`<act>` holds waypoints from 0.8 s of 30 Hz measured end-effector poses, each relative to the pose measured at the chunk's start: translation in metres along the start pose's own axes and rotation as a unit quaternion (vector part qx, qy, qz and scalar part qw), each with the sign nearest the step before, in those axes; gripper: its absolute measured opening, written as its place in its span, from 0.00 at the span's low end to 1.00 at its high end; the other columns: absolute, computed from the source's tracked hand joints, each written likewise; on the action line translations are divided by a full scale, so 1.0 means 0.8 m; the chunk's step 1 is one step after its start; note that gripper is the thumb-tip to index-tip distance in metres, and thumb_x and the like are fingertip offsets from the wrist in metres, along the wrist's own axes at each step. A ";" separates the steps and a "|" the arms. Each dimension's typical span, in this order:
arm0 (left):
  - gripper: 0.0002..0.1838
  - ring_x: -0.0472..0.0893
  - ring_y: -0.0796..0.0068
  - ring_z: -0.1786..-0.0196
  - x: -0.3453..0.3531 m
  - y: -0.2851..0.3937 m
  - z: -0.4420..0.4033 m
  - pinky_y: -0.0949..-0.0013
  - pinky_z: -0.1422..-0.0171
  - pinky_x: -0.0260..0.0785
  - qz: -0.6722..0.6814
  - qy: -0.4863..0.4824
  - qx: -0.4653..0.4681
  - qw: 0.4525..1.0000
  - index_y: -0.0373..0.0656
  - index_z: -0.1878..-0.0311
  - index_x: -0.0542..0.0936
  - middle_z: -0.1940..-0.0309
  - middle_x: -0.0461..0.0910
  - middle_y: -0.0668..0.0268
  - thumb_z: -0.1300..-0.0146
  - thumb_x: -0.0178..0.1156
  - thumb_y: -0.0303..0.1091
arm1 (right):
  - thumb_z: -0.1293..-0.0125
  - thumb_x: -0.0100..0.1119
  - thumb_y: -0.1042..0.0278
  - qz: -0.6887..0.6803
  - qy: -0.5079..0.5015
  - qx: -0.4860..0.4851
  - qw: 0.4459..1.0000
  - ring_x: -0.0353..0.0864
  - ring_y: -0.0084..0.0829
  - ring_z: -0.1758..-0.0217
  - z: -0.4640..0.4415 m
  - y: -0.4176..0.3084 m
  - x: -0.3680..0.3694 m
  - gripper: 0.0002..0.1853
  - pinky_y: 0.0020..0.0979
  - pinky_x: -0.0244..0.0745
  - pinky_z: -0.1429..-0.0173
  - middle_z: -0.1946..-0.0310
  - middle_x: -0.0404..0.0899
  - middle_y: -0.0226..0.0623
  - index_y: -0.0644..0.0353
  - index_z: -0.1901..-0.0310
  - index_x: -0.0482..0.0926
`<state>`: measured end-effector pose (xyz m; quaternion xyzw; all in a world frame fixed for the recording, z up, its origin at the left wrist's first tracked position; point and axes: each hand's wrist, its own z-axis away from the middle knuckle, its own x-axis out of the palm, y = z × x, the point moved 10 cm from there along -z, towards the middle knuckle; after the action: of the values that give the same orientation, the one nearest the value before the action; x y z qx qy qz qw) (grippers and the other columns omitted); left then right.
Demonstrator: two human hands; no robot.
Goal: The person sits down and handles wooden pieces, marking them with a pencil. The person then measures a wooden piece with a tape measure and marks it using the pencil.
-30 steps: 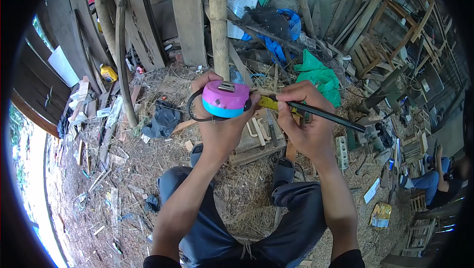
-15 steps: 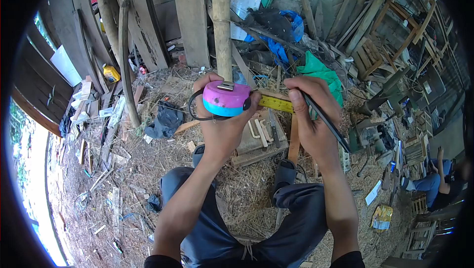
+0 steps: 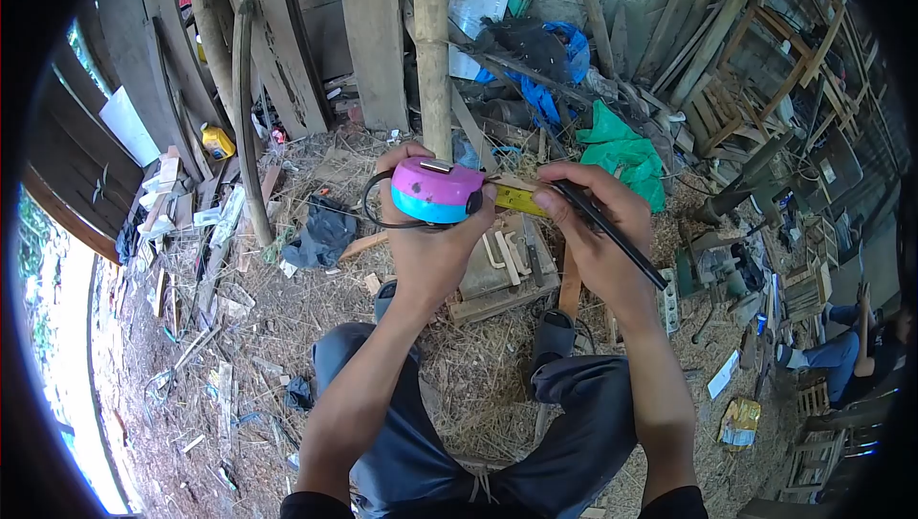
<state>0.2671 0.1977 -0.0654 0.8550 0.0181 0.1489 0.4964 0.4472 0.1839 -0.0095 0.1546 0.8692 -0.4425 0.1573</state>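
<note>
My left hand is closed around a pink and blue tape measure, its thumb near the blade's mouth and a dark wrist strap looped at the left. A short length of yellow blade sticks out to the right, with a thin wooden strip along its upper edge. My right hand pinches the blade's far end between thumb and fingers. It also holds a slim black pencil-like stick, slanting down to the right. The blade's tip is hidden by the fingers.
Below my hands lies a wooden block with a knife and small pale pieces on it. A wooden post stands just ahead. A green plastic bag lies beyond my right hand. Another person sits at far right.
My right hand has shifted slightly left toward the tape measure, and less yellow blade shows between the hands. The black stick has moved along with it. My left hand stays nearly still.
</note>
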 end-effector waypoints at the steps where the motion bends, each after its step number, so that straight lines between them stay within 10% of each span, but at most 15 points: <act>1: 0.31 0.76 0.81 0.60 0.000 0.001 0.000 0.76 0.59 0.73 0.000 0.001 0.001 1.000 0.40 0.48 0.59 0.62 0.70 0.66 0.49 0.69 0.20 | 0.39 0.66 0.71 0.000 -0.001 -0.001 1.000 0.83 0.27 0.64 0.000 0.000 0.001 0.11 0.26 0.76 0.60 0.63 0.83 0.39 0.63 0.56 0.81; 10: 0.31 0.78 0.80 0.62 0.005 -0.005 0.001 0.77 0.60 0.74 0.064 0.002 -0.019 0.998 0.40 0.49 0.59 0.63 0.71 0.66 0.48 0.69 0.21 | 0.39 0.65 0.69 0.031 0.017 -0.019 0.999 0.81 0.28 0.66 -0.003 0.005 -0.004 0.10 0.27 0.75 0.60 0.64 0.82 0.38 0.61 0.56 0.81; 13: 0.31 0.78 0.81 0.62 0.002 -0.005 -0.001 0.76 0.61 0.74 0.039 0.001 -0.010 0.999 0.40 0.48 0.59 0.63 0.71 0.66 0.48 0.69 0.21 | 0.38 0.63 0.72 0.170 0.086 -0.196 0.962 0.79 0.28 0.69 0.001 -0.041 -0.018 0.09 0.26 0.74 0.62 0.64 0.81 0.37 0.60 0.57 0.81; 24: 0.32 0.78 0.79 0.61 0.014 0.003 0.007 0.74 0.58 0.74 0.022 -0.017 -0.003 1.000 0.40 0.48 0.59 0.63 0.73 0.65 0.50 0.71 0.21 | 0.45 0.63 0.79 -0.057 0.043 -0.115 0.991 0.78 0.21 0.71 0.007 -0.025 -0.010 0.05 0.22 0.72 0.67 0.72 0.77 0.35 0.65 0.67 0.78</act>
<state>0.2787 0.1940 -0.0633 0.8563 -0.0099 0.1453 0.4954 0.4466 0.1672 0.0050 0.1045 0.9275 -0.3412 0.1112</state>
